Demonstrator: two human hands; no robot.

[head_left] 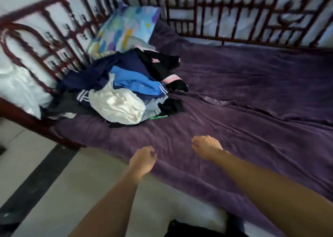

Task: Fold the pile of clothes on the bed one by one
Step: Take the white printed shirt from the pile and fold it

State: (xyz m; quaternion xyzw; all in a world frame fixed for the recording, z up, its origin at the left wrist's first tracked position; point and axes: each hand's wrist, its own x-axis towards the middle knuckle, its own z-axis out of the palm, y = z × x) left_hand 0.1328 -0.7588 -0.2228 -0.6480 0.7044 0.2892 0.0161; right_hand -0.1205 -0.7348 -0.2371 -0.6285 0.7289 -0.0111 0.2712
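A loose pile of clothes lies at the left end of the bed, on the purple blanket. On top I see a white garment, a bright blue one, a navy one and a black one with pink trim. My left hand hovers at the bed's near edge, fingers curled into a fist with nothing in it. My right hand is over the blanket, also curled shut and empty. Both hands are well short of the pile.
A colourful patterned pillow leans in the far left corner behind the pile. Dark red metal rails run along the back and left sides. White bedding bulges outside the left rail. Pale tiled floor lies below.
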